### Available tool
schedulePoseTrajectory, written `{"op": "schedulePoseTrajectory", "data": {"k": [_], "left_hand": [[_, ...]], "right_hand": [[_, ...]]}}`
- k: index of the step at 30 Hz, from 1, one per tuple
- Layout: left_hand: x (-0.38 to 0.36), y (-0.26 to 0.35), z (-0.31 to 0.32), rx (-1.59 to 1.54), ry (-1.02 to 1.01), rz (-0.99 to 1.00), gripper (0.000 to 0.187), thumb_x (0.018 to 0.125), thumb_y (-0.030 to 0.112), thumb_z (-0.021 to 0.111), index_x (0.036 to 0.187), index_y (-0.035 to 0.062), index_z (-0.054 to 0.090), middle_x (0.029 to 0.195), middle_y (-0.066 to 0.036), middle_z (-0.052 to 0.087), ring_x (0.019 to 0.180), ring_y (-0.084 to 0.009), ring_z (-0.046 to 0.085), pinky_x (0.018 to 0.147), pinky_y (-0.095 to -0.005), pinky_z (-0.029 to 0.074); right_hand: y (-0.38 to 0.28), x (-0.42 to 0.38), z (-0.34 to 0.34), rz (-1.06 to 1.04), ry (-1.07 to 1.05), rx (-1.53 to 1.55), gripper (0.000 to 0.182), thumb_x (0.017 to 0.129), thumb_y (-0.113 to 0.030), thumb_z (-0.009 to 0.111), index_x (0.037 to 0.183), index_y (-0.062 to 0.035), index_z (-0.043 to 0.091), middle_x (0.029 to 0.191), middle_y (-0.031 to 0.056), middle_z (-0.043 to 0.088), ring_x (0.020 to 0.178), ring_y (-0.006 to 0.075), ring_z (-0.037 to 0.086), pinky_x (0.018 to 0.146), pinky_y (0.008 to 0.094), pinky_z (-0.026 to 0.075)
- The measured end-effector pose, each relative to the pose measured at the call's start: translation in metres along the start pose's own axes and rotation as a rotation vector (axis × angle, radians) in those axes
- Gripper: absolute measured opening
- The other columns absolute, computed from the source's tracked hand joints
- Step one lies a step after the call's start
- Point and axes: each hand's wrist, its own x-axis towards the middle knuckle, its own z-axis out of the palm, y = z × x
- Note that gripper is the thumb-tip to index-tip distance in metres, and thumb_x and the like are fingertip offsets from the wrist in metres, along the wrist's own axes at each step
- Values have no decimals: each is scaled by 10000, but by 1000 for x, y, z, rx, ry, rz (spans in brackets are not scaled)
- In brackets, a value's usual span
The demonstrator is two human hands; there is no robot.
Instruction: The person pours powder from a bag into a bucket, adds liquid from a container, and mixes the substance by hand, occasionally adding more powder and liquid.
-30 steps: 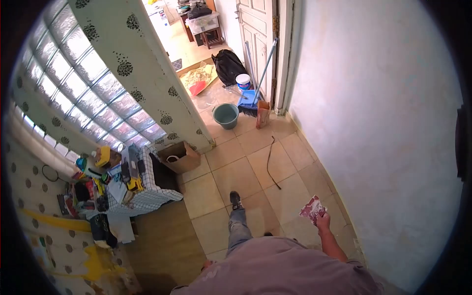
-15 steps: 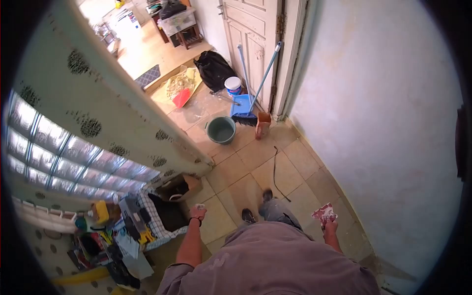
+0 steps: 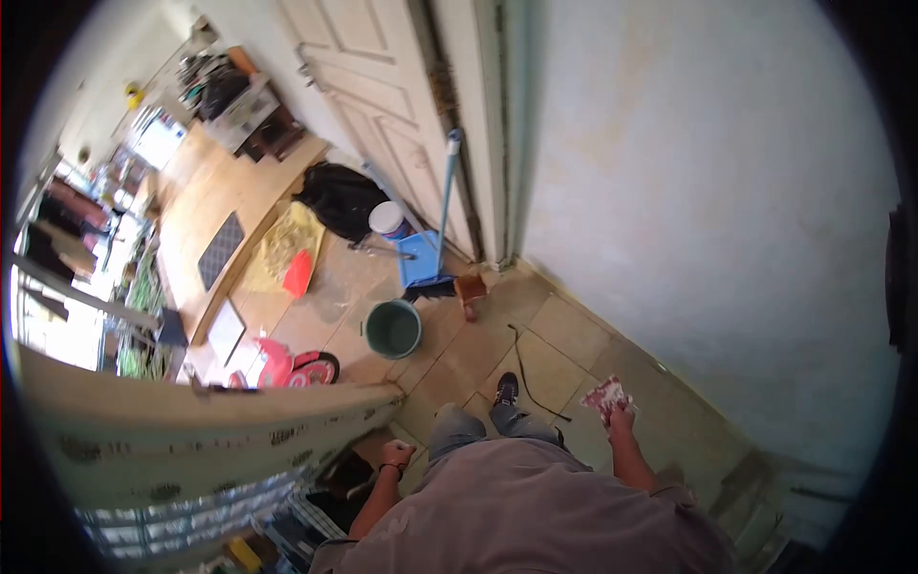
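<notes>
My right hand [image 3: 622, 419] grips a reddish putty spreader [image 3: 603, 393] smeared with white paste, held out over the floor tiles near the pale wall. My left hand [image 3: 396, 453] is closed, low beside the end of the patterned partition wall. Something whitish shows at its fingers, too small to name. Ahead on the tiles stands a grey-green bucket [image 3: 393, 329]. A thin dark strip [image 3: 524, 368] lies on the floor between the bucket and my right hand.
A blue broom handle [image 3: 448, 191] leans by the door [image 3: 373, 105], near a blue dustpan [image 3: 419, 258], an orange-brown container [image 3: 469, 291], a white tub [image 3: 387, 219] and a black bag [image 3: 341, 199]. A pink wheeled toy [image 3: 287, 365] sits left. The partition [image 3: 210, 421] borders my left side.
My view has swung left, bringing in the pink toy and more of the far room. The cluttered items at lower left have mostly left view. Both hands keep their grip; my feet have stepped.
</notes>
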Motion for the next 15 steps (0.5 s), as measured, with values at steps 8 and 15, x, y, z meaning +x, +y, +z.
{"op": "schedulePoseTrajectory", "data": {"k": [8, 15], "left_hand": [[189, 35, -5, 899, -532, 369, 601, 894, 506, 363, 1278, 56, 468, 1360, -145, 451, 1240, -338, 428, 1030, -471, 331], [374, 468, 1, 272, 179, 1028, 564, 901, 455, 380, 1258, 27, 463, 1376, -146, 416, 1260, -307, 396, 1032, -452, 329]], "right_hand": [[-38, -37, 36, -120, 172, -234, 329, 906, -332, 530, 956, -13, 593, 765, 50, 602, 626, 146, 566, 549, 338, 450], [-207, 88, 73, -567, 284, 186, 344, 891, -381, 537, 984, -56, 599, 797, 97, 622, 657, 215, 602, 496, 365, 468]]}}
